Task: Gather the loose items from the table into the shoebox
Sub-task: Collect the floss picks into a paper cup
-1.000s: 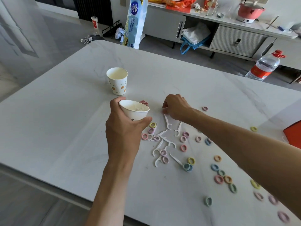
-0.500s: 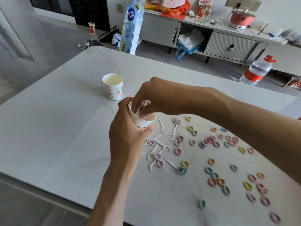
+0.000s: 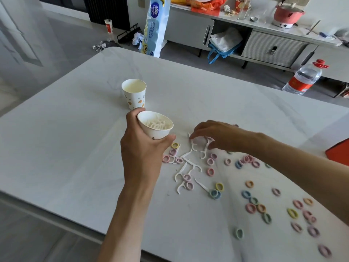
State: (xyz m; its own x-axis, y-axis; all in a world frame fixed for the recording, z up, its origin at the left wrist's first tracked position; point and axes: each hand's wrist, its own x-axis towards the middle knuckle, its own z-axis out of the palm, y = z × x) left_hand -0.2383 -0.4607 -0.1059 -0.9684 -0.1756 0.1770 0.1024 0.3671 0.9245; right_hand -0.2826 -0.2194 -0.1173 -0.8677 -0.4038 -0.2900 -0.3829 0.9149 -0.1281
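Floss picks (image 3: 181, 172), seemingly light, stiff and slippery, are lying on the table (image 3: 75, 148) beside the cup (image 3: 157, 132), best pinched at the handle, as the right hand (image 3: 219, 136) is hovering over them, fingers apart, and the left hand (image 3: 143, 156) is clasping the cup.

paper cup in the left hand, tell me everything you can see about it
The paper cup is small and white, with a rolled rim and a bit of coloured print low on its wall. It is tilted, with its mouth toward the camera, and is held over the table by the left hand, whose fingers and thumb wrap round its wall. Inside lies a loose heap of white floss picks.
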